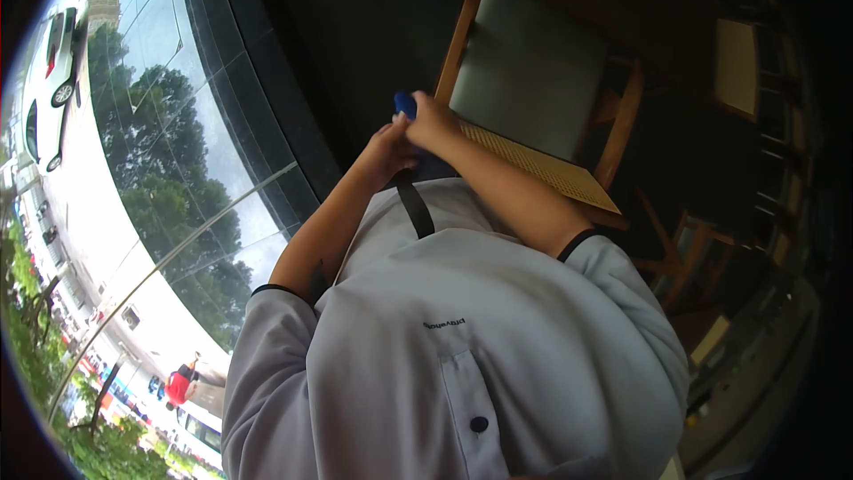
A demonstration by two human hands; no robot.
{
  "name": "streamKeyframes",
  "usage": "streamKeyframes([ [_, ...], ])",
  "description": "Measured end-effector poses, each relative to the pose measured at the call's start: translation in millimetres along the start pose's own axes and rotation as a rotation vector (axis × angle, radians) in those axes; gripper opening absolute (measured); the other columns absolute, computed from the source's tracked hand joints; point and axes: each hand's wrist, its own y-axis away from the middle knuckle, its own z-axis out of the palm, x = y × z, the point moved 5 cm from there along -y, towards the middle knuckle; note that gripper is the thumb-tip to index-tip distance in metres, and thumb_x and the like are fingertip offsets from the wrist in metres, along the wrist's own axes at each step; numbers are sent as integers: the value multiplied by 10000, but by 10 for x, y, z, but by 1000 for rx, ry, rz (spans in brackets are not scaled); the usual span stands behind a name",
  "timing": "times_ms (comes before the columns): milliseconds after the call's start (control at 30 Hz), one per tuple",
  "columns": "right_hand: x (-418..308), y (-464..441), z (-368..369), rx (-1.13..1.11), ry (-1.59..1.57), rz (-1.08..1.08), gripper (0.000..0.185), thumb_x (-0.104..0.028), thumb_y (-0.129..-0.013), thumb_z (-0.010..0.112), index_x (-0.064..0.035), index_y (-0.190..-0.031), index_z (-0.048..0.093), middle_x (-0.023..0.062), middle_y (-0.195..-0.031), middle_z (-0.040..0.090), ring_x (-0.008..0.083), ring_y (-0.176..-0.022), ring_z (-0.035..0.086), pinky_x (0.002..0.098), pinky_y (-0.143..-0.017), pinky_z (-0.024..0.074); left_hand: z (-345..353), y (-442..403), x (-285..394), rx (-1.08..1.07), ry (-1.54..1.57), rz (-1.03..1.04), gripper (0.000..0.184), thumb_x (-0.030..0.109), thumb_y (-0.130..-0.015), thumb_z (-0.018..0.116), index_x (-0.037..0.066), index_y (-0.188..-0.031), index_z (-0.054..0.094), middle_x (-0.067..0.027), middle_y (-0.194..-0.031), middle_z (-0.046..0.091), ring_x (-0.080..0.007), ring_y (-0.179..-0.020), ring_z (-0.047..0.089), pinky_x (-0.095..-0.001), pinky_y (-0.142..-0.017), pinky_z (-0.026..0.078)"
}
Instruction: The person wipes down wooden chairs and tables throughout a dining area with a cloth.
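Note:
My left hand (384, 153) and my right hand (432, 123) meet just beyond the front of my grey shirt. A small blue object (405, 106) sticks out of the fingers of my right hand, which are closed round it. The fingers of my left hand are curled and touch my right hand just below the blue object; what they hold, if anything, is hidden. A dark strap (415, 206) runs down over the grey cloth below my hands.
Beyond my right arm stands a wooden chair with a grey pad (533, 67) and a woven yellow panel (542, 171). More chairs are at the right. On the left, a glass pane (209, 124) shows trees, parked cars and a person in red (180, 386).

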Motion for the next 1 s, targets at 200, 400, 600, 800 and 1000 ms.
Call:
streamKeyframes([
  [200, 239, -460, -187, 281, -65, 67, 637, -432, -849, 706, -9, -1294, 537, 234, -1243, 600, 383, -1165, 597, 454, -965, 495, -93, -403, 297, 179, -5, 69, 232, 208, -958, 647, 99, -1128, 532, -51, -1012, 645, -189, -914, 658, -340, -746, 542],
  [400, 871, -530, -5, 274, 42, 337, 686, -445, -839, 718, -19, -1330, 498, 224, -1261, 562, 384, -1187, 571, 464, -979, 493, -252, -1162, 92, 276, -607, -125, 177, 111, -934, 613, 84, -1098, 552, -77, -960, 662, -222, -891, 681, -357, -752, 553],
  [600, 1197, -678, 156, 196, -8, 493, 770, -467, -786, 770, 6, -1322, 483, 237, -1277, 553, 397, -1188, 568, 457, -995, 486, -171, -1492, 195, 30, -1426, 223, 189, 142, -868, 639, 33, -1016, 594, -190, -973, 692, -354, -959, 676, -404, -826, 526],
  [800, 914, -870, 243, 390, -114, 556, 794, -409, -716, 849, 36, -1266, 488, 257, -1261, 559, 413, -1169, 576, 448, -985, 487, -535, -1707, 720, 69, -1368, 202, 236, 163, -855, 651, 38, -1048, 596, -217, -994, 688, -393, -1011, 655, -439, -865, 515],
  [1000, 832, -1032, 371, 523, -145, 703, 618, -311, -803, 784, 43, -1203, 474, 270, -1195, 566, 436, -1126, 582, 480, -948, 491, -688, -2040, 752, 137, -776, -258, 406, 250, -907, 660, 24, -1232, 571, -167, -1091, 681, -345, -1029, 667, -437, -886, 522],
])
